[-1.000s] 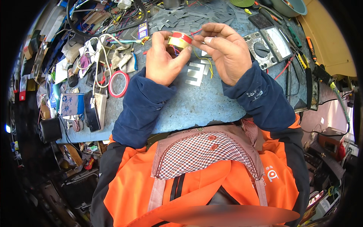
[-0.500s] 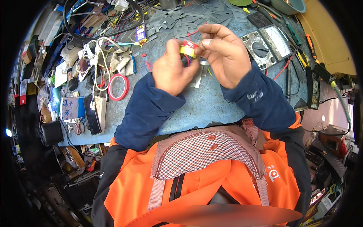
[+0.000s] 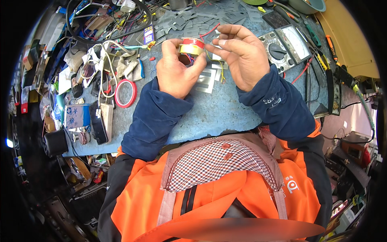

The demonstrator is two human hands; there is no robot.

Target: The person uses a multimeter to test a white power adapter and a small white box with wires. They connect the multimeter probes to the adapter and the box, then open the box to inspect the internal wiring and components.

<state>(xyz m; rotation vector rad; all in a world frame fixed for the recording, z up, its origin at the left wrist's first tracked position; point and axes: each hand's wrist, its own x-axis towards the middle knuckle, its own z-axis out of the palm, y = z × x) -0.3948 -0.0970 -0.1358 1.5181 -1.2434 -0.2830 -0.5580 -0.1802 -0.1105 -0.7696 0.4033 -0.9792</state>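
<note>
My left hand (image 3: 175, 72) is closed round a coil (image 3: 191, 47) wrapped in red and yellow tape. Thumb and fingers clasp it from both sides. A red wire (image 3: 210, 31) sticks up from it toward the right, and a thin yellow-green wire (image 3: 222, 69) hangs at its right side. Just right of the coil is my right hand (image 3: 246, 56), its fingers stretched out and apart, one fingertip close to the coil's edge. Whether that fingertip touches it I cannot tell. Flat metal laminations (image 3: 206, 82) with slots lie on the bench below the coil.
Many grey metal strips (image 3: 193, 22) are strewn over the back of the blue bench (image 3: 217, 113). An analog multimeter (image 3: 278, 51) and screwdrivers stand at the right. Left are a red tape roll (image 3: 125, 93), a white cable (image 3: 101, 76), a phone (image 3: 98, 121) and crowded clutter.
The coil has turned more upright in my left hand and shifted slightly left. My right fingers have come away from it and spread. The yellow-green wire and the laminations show more.
</note>
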